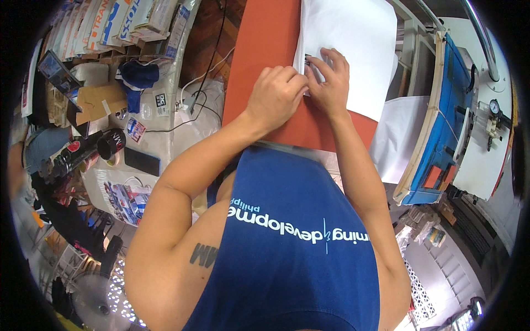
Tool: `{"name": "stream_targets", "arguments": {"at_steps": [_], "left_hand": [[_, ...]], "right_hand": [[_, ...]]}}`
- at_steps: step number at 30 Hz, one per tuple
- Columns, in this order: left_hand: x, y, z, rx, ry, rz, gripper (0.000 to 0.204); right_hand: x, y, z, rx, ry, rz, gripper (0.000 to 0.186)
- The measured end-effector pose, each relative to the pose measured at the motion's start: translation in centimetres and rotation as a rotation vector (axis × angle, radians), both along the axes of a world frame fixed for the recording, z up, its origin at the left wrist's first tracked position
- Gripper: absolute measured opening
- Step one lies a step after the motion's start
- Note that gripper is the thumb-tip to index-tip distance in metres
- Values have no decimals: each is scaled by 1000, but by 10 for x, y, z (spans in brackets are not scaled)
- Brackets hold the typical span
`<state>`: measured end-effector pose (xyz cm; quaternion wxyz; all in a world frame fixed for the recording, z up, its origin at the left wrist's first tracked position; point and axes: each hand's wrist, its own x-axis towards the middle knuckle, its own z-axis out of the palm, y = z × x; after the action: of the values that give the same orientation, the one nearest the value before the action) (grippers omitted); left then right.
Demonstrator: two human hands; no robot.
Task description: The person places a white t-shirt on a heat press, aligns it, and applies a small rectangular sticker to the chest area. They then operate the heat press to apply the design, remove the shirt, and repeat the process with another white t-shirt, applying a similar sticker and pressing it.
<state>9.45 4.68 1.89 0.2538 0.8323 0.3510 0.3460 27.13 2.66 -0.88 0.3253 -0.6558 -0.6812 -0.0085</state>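
A white sheet (359, 44), cloth or paper, lies in layers over the right part of an orange-red board (259, 41) in front of me. My left hand (279, 96) is closed at the sheet's left edge, its fingertips pinched together there; what lies between them is hidden. Close beside it, my right hand (329, 80) rests over the same edge with bent fingers. A small dark thing (307, 58) shows at its index fingertip, too small to name. The sheet's right side hangs past the board.
At right stands a blue panel (436, 138) in a pale frame, beside a white machine with a pressure gauge (494, 106). The left table holds a phone (142, 161), a black tumbler (110, 142), a dark blue cap (138, 74) and cables. Several bundles (110, 25) stand behind.
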Motion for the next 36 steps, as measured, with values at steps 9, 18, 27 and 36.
{"name": "stream_targets", "arguments": {"at_steps": [9,18,27,36], "left_hand": [[-41,22,-1,-8,90,34,9],[-39,77,-17,289,258,-154,37],[-39,78,-21,268,252,-187,45],[-37,76,-21,281,327,-228,57]], "right_hand": [[-2,-1,3,8,41,-7,21],[-1,-1,3,31,56,-15,20],[0,-1,2,46,45,-14,20],[0,0,3,57,41,-13,20]]}}
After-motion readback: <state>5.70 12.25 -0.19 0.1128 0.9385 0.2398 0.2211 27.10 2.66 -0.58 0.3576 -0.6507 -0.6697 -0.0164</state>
